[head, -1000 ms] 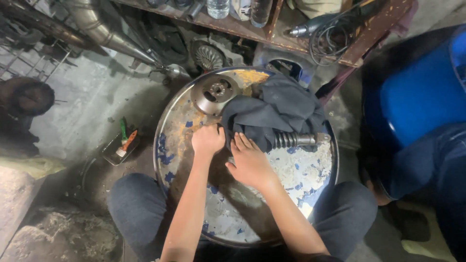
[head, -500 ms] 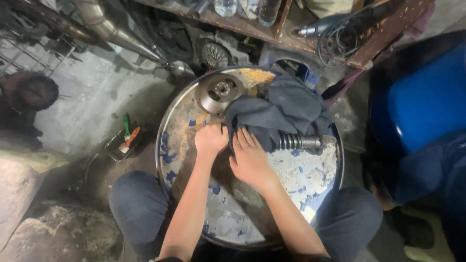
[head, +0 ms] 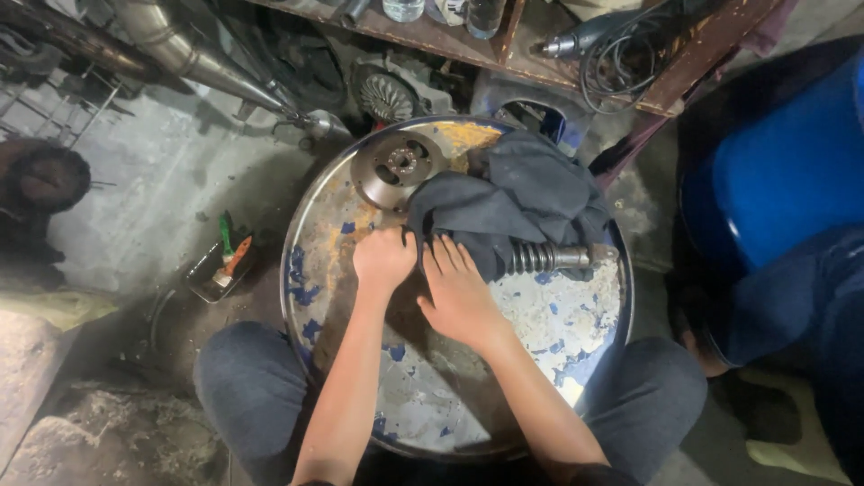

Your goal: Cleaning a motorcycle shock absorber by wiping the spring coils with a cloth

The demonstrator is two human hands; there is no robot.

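- The dark grey cloth (head: 508, 202) lay bunched on the far part of the round metal drum top (head: 576, 333), draped over a coiled spring part (head: 549, 258) whose end stuck out to the right.
- My left hand (head: 384, 259) was clenched on the cloth's near edge; half a second before it sat in much the same spot.
- My right hand (head: 461, 295) lay flat, fingers spread, touching the cloth hem, barely shifted.
- So I judged the work was holding, not advancing.
- A metal disc (head: 399, 167) sat beyond the cloth, untouched.
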